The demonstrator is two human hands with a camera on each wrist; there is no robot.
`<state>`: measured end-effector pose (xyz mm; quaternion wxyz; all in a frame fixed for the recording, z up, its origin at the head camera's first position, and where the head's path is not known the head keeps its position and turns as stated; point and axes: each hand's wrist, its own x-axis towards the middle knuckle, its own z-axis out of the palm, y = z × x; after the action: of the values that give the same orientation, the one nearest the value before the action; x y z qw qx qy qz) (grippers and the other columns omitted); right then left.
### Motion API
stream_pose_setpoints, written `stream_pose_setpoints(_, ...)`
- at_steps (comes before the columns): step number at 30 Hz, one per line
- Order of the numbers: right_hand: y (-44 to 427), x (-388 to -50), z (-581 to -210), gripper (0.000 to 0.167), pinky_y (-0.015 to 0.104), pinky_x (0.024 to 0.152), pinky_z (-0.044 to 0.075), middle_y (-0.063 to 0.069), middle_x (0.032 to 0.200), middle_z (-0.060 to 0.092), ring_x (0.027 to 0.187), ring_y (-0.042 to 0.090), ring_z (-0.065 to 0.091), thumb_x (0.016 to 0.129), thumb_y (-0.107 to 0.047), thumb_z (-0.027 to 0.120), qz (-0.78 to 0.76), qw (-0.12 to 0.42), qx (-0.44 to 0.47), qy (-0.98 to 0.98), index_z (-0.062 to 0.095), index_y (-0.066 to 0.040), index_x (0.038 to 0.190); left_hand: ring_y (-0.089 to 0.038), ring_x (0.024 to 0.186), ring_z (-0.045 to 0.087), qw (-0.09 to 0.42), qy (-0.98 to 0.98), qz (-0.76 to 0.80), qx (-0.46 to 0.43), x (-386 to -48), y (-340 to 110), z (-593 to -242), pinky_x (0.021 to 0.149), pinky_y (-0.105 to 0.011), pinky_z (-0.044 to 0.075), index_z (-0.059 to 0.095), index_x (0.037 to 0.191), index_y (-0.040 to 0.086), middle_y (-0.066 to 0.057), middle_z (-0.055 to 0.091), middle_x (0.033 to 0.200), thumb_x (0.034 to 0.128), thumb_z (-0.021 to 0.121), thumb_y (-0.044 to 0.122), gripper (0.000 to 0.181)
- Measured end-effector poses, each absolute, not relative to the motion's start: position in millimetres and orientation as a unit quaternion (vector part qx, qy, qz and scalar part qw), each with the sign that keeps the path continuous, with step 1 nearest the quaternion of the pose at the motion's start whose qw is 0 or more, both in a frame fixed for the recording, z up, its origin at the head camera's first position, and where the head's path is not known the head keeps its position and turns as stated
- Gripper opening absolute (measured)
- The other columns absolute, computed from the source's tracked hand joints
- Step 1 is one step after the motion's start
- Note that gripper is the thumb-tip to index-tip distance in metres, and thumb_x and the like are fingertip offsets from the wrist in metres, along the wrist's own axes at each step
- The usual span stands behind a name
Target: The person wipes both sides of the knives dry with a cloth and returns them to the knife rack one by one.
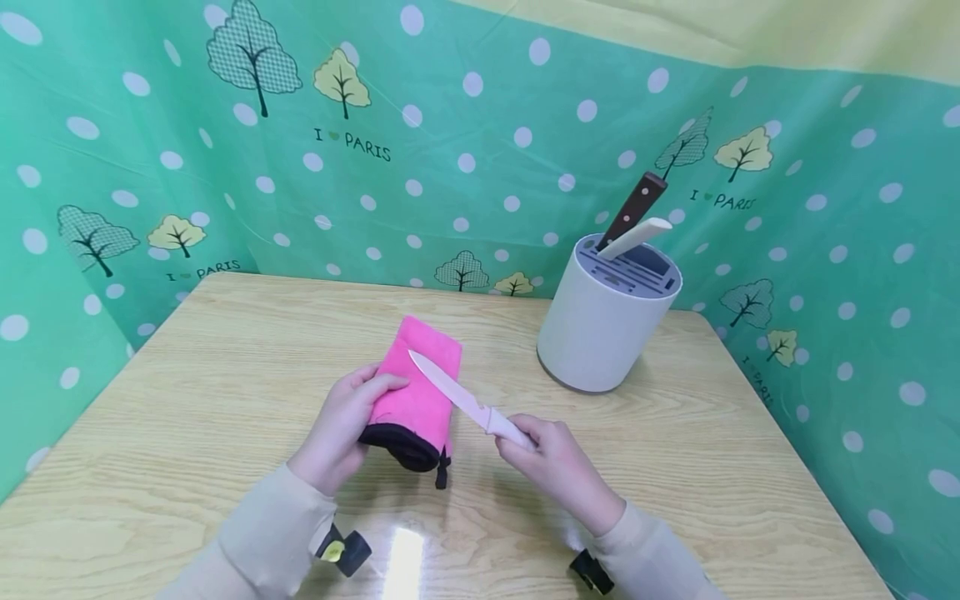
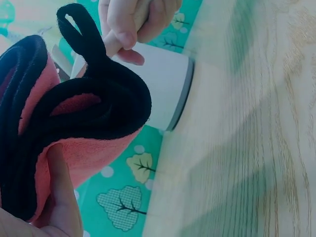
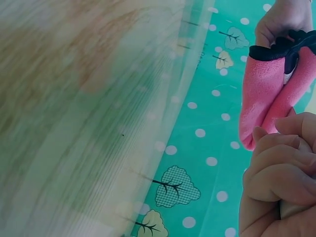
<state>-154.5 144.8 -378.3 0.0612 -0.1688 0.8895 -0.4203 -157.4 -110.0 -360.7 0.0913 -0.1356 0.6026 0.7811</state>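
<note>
My left hand grips a folded pink cloth with black edging and a small black hanging loop, held above the table. In the right hand is a white-handled kitchen knife, its pale blade pointing up and left across the front of the cloth in the head view. Whether blade and cloth touch, I cannot tell. The left wrist view shows the cloth's layered folds close up, the left thumb pressed on its pink side. Curled fingers of the right hand fill the lower right of the right wrist view.
A white round knife block with a slotted grey top stands at the back right of the wooden table. A dark-handled knife and a white handle stick out of it. Green patterned fabric hangs behind and at both sides.
</note>
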Motion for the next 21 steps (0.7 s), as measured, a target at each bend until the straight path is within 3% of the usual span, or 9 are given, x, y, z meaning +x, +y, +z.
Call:
stream_pose_setpoints(6, 145.3, -154.7, -378.6, 0.018, 0.018, 0.044, 0.032, -0.006, 0.059, 0.049, 0.048, 0.001, 0.035, 0.090, -0.016, 0.065, -0.416, 0.052, -0.165, 0.893, 0.074, -0.009, 0.105, -0.010, 0.075, 0.066, 0.094, 0.600, 0.784, -0.126, -156.6, -108.2, -362.1, 0.071, -0.026, 0.057, 0.052, 0.133, 0.002, 0.003, 0.067, 0.089, 0.0945, 0.059, 0.017, 0.042)
stream_pose_setpoints(16, 144.9, -157.6, -377.6, 0.017, 0.019, 0.046, 0.036, -0.005, 0.064, 0.052, 0.051, 0.002, 0.038, 0.091, -0.016, 0.066, -0.422, 0.043, -0.186, 0.886, 0.073, -0.009, 0.104, -0.012, 0.075, 0.064, 0.106, 0.598, 0.785, -0.121, -155.9, -101.6, -365.1, 0.070, -0.026, 0.056, 0.057, 0.116, 0.004, 0.001, 0.065, 0.089, 0.0934, 0.060, 0.017, 0.026)
stream_pose_setpoints(21, 143.5, -158.4, -376.4, 0.017, 0.019, 0.046, 0.037, -0.005, 0.063, 0.052, 0.051, 0.002, 0.038, 0.091, -0.015, 0.065, -0.418, 0.045, -0.187, 0.888, 0.073, -0.009, 0.105, -0.011, 0.075, 0.064, 0.113, 0.597, 0.786, -0.111, -154.8, -98.6, -366.0, 0.069, -0.025, 0.056, 0.054, 0.124, 0.001, 0.001, 0.066, 0.090, 0.0932, 0.059, 0.015, 0.034)
